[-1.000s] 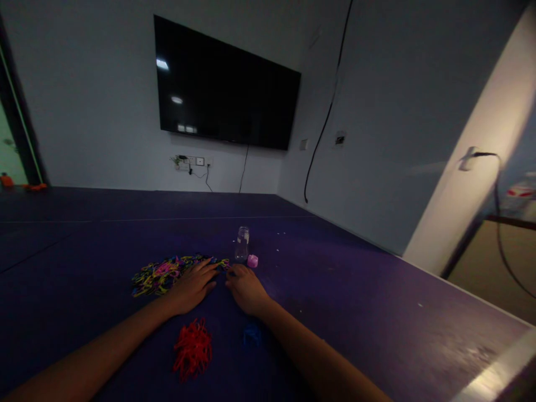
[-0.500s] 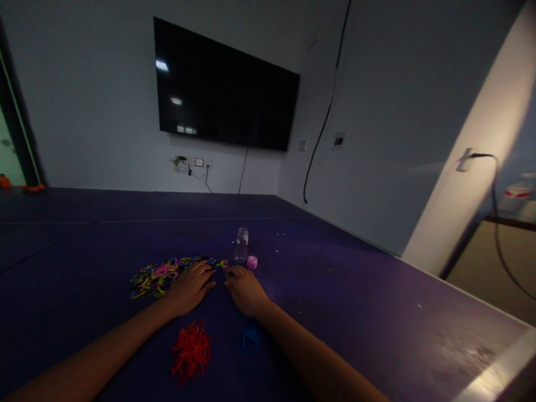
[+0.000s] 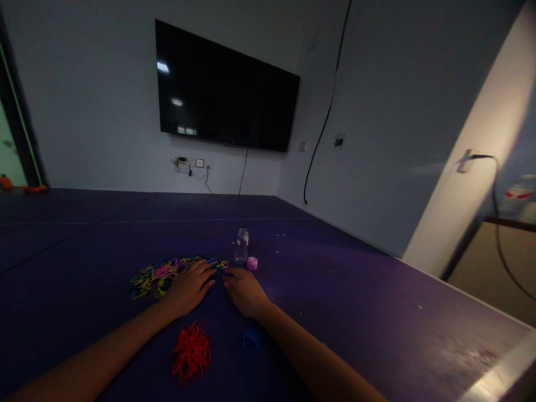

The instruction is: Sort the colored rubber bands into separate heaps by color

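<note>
A loose pile of multicoloured rubber bands (image 3: pixel 157 279) lies on the dark purple surface. My left hand (image 3: pixel 191 286) rests palm down over the pile's right side, fingers stretched and thumb apart. Facing it, my right hand (image 3: pixel 245 290) has its fingertips at the pile's right end, beside a few blue and yellow bands; its thumb stands apart from the fingers. Nearer to me sit a heap of red rubber bands (image 3: pixel 192 353) and a small clump of blue bands (image 3: pixel 251 336). Just beyond my right hand stand an uncapped clear bottle (image 3: pixel 241 247) and a pink cap (image 3: pixel 252 263).
A wide purple surface (image 3: pixel 355 290) stretches to the walls, with small white scraps on it. A black television (image 3: pixel 226 89) hangs on the far wall above sockets (image 3: pixel 192 163). A dark cable (image 3: pixel 324 123) runs down the right wall.
My right fingertips have shifted slightly left and straightened toward the bands. My left hand stays almost in place; the bottle, cap and separate heaps have not moved.
</note>
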`<state>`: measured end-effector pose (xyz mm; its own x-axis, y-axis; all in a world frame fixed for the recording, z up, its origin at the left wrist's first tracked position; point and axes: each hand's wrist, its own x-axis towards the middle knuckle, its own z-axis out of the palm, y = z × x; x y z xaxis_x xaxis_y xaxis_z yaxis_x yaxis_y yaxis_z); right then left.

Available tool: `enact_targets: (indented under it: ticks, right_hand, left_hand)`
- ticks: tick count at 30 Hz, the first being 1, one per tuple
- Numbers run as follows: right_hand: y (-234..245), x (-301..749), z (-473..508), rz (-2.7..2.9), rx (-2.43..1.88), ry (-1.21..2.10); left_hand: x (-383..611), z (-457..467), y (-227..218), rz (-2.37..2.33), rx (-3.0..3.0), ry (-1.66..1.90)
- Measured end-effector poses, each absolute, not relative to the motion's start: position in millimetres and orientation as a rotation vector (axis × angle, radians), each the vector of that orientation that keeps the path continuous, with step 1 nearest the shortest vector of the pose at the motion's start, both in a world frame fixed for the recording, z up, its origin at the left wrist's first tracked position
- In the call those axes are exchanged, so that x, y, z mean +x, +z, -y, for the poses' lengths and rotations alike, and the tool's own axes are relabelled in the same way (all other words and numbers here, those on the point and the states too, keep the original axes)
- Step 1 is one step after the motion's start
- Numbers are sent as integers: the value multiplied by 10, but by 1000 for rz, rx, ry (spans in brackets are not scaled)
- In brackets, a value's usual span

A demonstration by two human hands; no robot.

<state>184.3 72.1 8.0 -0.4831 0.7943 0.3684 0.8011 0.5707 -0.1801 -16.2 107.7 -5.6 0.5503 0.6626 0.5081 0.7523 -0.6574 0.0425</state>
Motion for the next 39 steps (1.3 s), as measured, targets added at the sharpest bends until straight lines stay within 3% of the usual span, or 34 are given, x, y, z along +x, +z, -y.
enact_targets:
  ticks: [6,22,39]
  right_hand:
    - [67,1841,-736,2409,-1295,-23]
    - [85,1830,-722,2422,-1319,-58]
    - [72,1833,-711,2385,-1242,-94]
  left_hand:
    - [-191,-1160,-131,1160,-2730,-592]
    - [-174,-1111,-107,1172,-2735,-683]
    - [-123,-1069,-8,1040,-2637,-1017]
